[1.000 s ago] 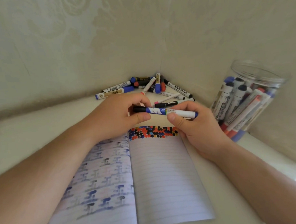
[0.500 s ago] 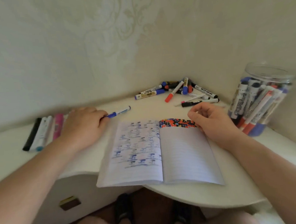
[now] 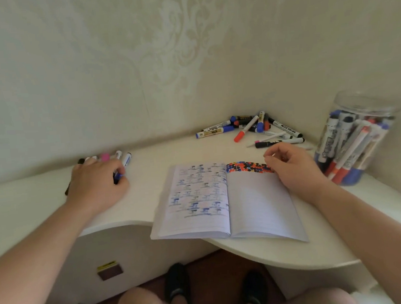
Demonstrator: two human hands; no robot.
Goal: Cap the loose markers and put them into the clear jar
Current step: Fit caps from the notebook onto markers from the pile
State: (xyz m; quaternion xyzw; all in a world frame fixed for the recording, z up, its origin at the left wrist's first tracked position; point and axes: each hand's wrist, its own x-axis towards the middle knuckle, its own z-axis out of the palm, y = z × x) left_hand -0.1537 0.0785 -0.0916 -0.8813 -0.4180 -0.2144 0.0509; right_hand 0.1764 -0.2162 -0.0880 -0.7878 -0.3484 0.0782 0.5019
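Note:
My left hand point(image 3: 97, 182) lies at the desk's left and pinches the near end of a white marker with a blue tip point(image 3: 126, 161), which lies beside a short row of markers point(image 3: 105, 157) against the wall. My right hand point(image 3: 295, 169) hovers over the top right corner of the open notebook point(image 3: 253, 205), its fingers loosely curled and holding nothing. A pile of loose markers point(image 3: 252, 126) fills the back corner. The clear jar point(image 3: 367, 103) stands at the right and is packed with several upright markers.
The notebook lies open at the curved front edge of the white desk point(image 3: 148, 160). Walls close in on the back and the right. Below the desk are a drawer front point(image 3: 109, 271), my knees and my feet.
My right hand let go of the blue marker. My left hand carried it from above the notebook leftward to the row by the wall. The view pulled back.

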